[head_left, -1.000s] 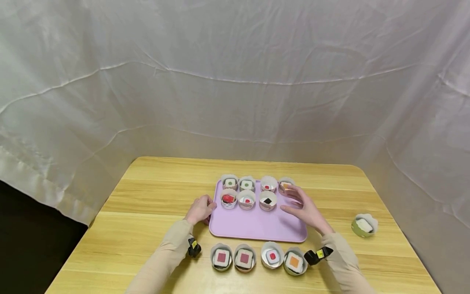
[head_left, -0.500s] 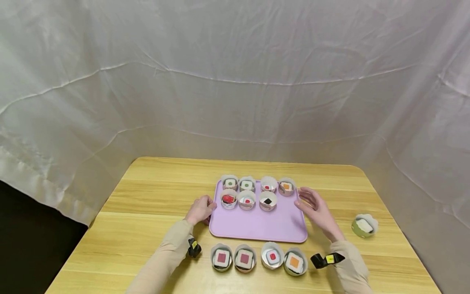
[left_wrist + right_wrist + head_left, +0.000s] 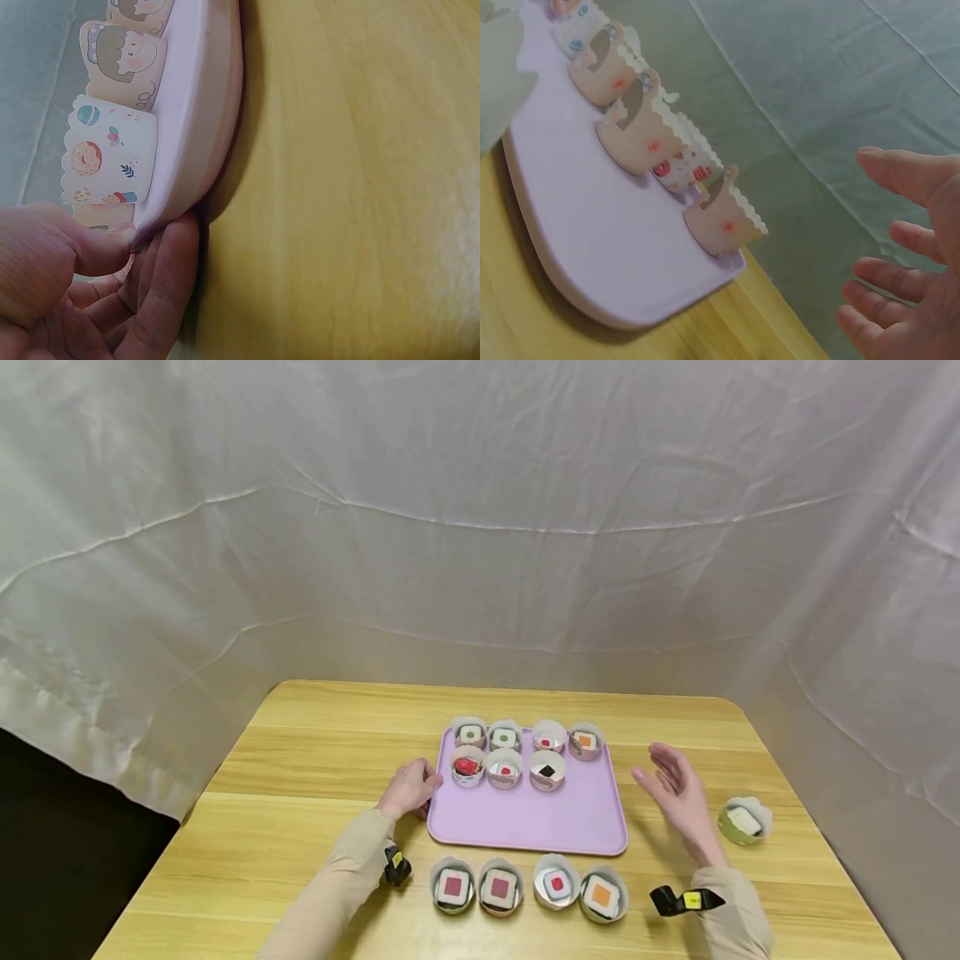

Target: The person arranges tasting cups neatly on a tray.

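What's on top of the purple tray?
On the purple tray are seven paper cups: four in the back row, three in front. Each has a little food-like piece inside. The pieces' bottoms and the tray under the cups are covered, so I can't see them.

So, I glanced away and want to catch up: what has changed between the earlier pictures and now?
The right hand has moved rightward, from over the tray's right side to beyond its edge, nearer the green cup, holding nothing. The left hand still pinches the tray's left edge; the tray and cups stayed put.
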{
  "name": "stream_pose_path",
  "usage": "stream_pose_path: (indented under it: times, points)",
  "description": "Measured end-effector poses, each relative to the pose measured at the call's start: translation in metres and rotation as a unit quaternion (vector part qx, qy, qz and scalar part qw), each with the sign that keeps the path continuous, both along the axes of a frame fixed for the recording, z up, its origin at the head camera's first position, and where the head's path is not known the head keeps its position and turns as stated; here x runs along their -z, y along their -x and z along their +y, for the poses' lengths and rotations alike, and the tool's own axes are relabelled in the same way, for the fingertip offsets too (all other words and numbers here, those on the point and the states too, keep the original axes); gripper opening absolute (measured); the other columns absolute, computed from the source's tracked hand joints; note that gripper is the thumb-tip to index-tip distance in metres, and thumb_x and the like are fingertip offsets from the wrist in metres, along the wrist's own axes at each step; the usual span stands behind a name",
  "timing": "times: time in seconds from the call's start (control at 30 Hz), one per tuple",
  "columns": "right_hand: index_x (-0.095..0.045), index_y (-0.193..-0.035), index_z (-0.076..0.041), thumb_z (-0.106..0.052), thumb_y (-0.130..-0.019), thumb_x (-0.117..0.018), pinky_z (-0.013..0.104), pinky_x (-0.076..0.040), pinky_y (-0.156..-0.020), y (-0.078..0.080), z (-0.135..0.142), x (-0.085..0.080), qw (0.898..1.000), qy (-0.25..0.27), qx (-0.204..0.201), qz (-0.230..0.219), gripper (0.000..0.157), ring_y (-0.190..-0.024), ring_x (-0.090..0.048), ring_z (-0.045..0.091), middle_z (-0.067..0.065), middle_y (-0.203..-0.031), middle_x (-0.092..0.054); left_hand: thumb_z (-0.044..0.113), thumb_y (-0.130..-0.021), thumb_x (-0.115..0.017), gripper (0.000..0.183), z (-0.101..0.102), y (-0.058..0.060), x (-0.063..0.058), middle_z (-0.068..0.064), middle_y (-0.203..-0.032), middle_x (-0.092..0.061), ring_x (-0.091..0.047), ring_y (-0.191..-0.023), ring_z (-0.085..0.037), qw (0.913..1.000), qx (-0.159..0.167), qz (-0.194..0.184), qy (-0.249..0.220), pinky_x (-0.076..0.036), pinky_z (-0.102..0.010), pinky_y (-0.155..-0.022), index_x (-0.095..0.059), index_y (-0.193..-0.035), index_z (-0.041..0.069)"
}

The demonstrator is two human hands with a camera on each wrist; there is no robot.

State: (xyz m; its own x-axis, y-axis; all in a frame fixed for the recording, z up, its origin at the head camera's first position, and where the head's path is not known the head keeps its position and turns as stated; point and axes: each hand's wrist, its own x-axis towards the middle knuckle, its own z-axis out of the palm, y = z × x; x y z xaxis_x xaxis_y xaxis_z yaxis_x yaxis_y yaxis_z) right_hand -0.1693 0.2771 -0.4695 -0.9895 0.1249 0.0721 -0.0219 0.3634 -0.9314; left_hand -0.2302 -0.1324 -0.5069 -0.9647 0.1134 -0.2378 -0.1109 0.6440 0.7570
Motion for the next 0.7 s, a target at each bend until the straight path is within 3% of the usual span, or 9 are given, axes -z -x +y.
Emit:
stream_pose_path:
  times: [0.1, 0.33, 0.5, 0.7]
  points:
    - [-0.030, -0.154, -0.002, -0.024, -0.099, -0.065, 0.007, -0.032, -0.115, -0.004, 0.006, -0.002, 1.000, -0.002, 0.022, 0.001, 0.068, -0.146, -0.036, 0.028, 0.021, -0.158, -0.036, 0.014, -0.103, -0.055, 0.016, 0.000, 0.000, 0.000, -0.012, -0.076, -0.063, -0.060, -0.053, -0.016, 1.0000, 0.001, -0.003, -0.001, -0.056, -0.028, -0.046, -0.057, -0.096, 0.000]
    - [-0.031, -0.154, -0.005, -0.019, -0.097, -0.067, 0.005, -0.029, -0.115, -0.011, 0.018, 0.002, 0.995, -0.006, 0.095, 0.030, 0.069, -0.142, -0.038, 0.010, 0.011, -0.155, -0.040, 0.014, -0.103, -0.054, 0.016, 0.000, -0.001, 0.000, -0.012, -0.076, -0.063, -0.061, -0.053, -0.016, 1.0000, 0.002, -0.002, -0.006, -0.057, -0.028, -0.047, -0.057, -0.095, 0.000]
    - [-0.037, -0.151, -0.007, -0.017, -0.095, -0.069, 0.004, -0.028, -0.115, -0.015, 0.024, 0.004, 0.988, -0.005, 0.148, 0.052, 0.065, -0.140, -0.039, 0.006, 0.006, -0.151, -0.044, 0.012, -0.102, -0.055, 0.016, -0.001, 0.000, 0.002, -0.013, -0.074, -0.064, -0.062, -0.051, -0.016, 0.9999, 0.002, 0.006, -0.016, -0.058, -0.029, -0.047, -0.057, -0.093, -0.001]
    - [-0.039, -0.151, -0.008, -0.020, -0.094, -0.071, 0.024, -0.024, -0.127, -0.020, 0.031, 0.003, 0.980, -0.028, 0.188, 0.063, 0.066, -0.147, -0.036, 0.020, 0.012, -0.156, -0.043, 0.013, -0.102, -0.055, 0.016, -0.001, 0.000, 0.001, -0.012, -0.073, -0.063, -0.061, -0.051, -0.016, 0.9998, -0.001, 0.000, -0.017, -0.057, -0.028, -0.046, -0.057, -0.093, -0.001]
